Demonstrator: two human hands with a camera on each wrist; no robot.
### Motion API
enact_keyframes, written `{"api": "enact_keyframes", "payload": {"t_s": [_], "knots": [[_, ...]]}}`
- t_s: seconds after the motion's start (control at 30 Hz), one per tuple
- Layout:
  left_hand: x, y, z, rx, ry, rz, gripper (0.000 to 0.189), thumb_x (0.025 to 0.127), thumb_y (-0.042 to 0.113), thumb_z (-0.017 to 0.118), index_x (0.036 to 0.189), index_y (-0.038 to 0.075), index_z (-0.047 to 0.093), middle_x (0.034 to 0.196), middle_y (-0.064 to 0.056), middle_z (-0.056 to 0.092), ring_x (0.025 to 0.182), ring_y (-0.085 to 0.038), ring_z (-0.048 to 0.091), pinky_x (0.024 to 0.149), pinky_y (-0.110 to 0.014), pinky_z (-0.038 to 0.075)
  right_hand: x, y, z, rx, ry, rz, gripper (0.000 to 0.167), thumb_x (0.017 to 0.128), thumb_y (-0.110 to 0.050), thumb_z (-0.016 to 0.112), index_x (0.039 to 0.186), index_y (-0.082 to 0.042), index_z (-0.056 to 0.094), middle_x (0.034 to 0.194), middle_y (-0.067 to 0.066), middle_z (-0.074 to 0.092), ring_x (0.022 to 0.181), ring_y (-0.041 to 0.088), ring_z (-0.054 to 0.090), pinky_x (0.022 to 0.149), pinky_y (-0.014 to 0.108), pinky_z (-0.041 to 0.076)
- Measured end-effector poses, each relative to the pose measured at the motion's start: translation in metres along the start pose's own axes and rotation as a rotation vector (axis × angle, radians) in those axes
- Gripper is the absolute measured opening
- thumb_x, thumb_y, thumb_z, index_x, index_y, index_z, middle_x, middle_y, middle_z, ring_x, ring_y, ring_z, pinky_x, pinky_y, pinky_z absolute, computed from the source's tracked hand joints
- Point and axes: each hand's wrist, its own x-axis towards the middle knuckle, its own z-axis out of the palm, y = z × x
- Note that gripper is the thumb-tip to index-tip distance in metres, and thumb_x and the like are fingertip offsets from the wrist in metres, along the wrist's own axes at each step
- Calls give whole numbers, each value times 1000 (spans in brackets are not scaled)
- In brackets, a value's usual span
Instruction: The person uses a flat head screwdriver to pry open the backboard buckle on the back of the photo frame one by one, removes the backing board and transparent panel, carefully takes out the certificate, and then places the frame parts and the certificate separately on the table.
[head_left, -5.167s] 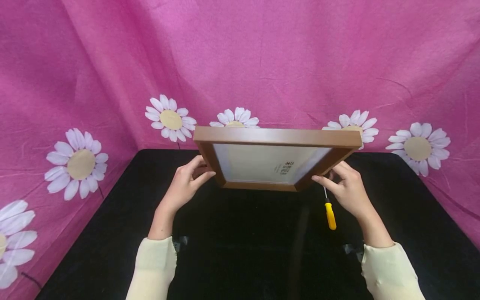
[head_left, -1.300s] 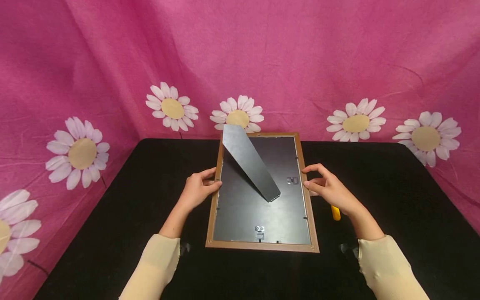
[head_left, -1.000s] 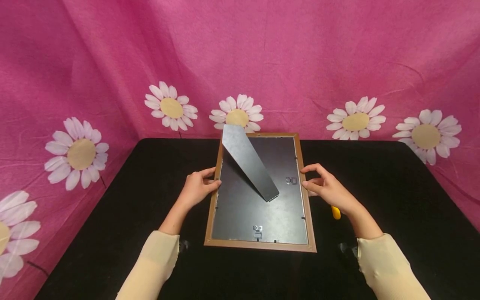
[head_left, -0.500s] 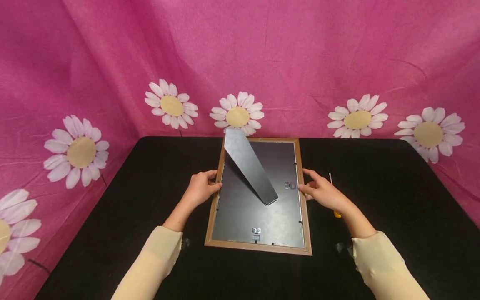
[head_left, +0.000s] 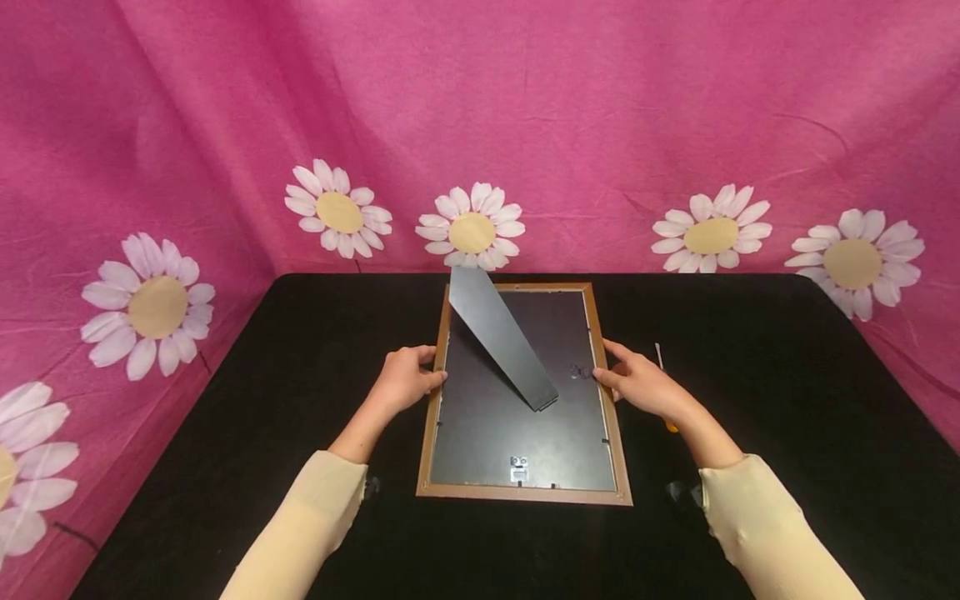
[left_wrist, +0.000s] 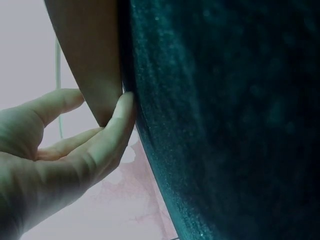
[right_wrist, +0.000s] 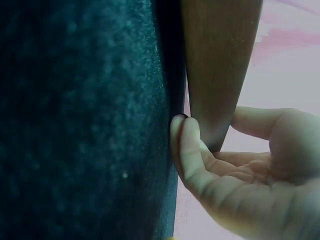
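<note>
A brown picture frame [head_left: 525, 496] lies back side up in the middle, close over the black table. Its dark backing board [head_left: 517, 442] carries small metal hangers, and a grey stand leg [head_left: 502, 337] juts up and leftward from it. My left hand [head_left: 405, 379] grips the frame's left side, thumb on the back edge; in the left wrist view its fingers [left_wrist: 117, 120] reach round underneath. My right hand [head_left: 637, 383] grips the right side likewise, its fingers [right_wrist: 190, 145] under the edge in the right wrist view. The front of the frame faces down, hidden.
A screwdriver with a yellow handle [head_left: 671, 427] lies just right of the frame, partly covered by my right hand. The black cloth-covered table [head_left: 315, 317] ends at a pink curtain [head_left: 570, 133] with large white daisies.
Earlier the frame was raised and tilted, with its glazed front toward me. Since then it has turned back side up and come down, both hands still on its sides. Lately it has lowered slightly.
</note>
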Motion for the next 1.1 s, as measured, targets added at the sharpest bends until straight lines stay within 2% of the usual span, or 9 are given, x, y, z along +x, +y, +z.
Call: {"api": "enact_keyframes", "payload": {"t_s": [0.2, 0.37, 0.5, 0.63, 0.73, 0.83, 0.93, 1.0, 1.1], "knots": [[1, -1, -2, -93, -24, -57, 50, 90, 10, 68, 136, -5, 53, 131, -22, 62, 79, -26, 74, 69, -33, 61, -1, -3, 2, 6, 4, 4, 68, 100, -23, 55, 150, 8, 21, 86, 15, 67, 71, 16, 59, 90, 53, 52], [2, -3, -2, -102, -18, -38, 48, 90, 9, 66, 135, -5, 54, 130, -22, 62, 78, -27, 74, 64, -32, 60, -2, -4, 2, 46, 2, 19, 69, 99, -24, 56, 150, 8, 21, 88, 15, 68, 72, 15, 62, 94, 56, 50], [4, -6, -4, -85, -7, -14, 46, 90, 8, 65, 134, -5, 55, 128, -22, 64, 82, -27, 74, 63, -30, 59, -3, -3, 1, 156, -18, 68, 75, 98, -31, 59, 152, 4, 19, 94, 15, 69, 76, 14, 66, 98, 56, 49], [7, -10, -7, -74, -13, 0, 47, 91, 8, 63, 136, -3, 54, 129, -23, 63, 82, -25, 72, 62, -28, 57, -4, -3, 0, 303, -47, 100, 81, 97, -36, 59, 152, 3, 15, 106, 17, 65, 78, 12, 66, 92, 42, 56], [10, -12, -11, -77, -53, 13, 48, 94, 9, 61, 138, -3, 51, 132, -24, 61, 84, -25, 70, 65, -29, 57, -4, -4, 0, 417, -72, 108, 77, 100, -38, 54, 149, 6, 16, 99, 12, 60, 72, 10, 64, 77, 29, 59], [14, -14, -16, -68, -93, 37, 48, 95, 10, 59, 140, -3, 49, 135, -25, 58, 85, -24, 69, 69, -31, 58, -4, -5, 0, 530, -95, 115, 65, 103, -42, 45, 139, 7, 24, 83, 3, 58, 65, 11, 65, 67, 25, 58], [18, -14, -23, -55, -113, 56, 48, 96, 11, 58, 140, -2, 49, 135, -25, 58, 81, -23, 68, 68, -30, 57, -5, -6, -1, 624, -114, 107, 50, 104, -47, 38, 121, 0, 34, 72, -2, 63, 63, 11, 67, 64, 24, 58], [20, -14, -27, -58, -127, 66, 47, 96, 11, 58, 140, -2, 49, 135, -26, 58, 81, -23, 67, 67, -28, 56, -6, -5, -1, 699, -107, 105, 41, 104, -48, 37, 109, -7, 41, 70, -5, 64, 65, 9, 66, 66, 23, 58], [21, -12, -32, -65, -157, 91, 48, 95, 10, 58, 140, -3, 49, 136, -26, 57, 96, -27, 68, 73, -32, 57, -7, -4, -4, 807, -79, 109, 35, 103, -47, 40, 95, -15, 49, 72, -7, 66, 66, 8, 65, 66, 21, 57]]}}
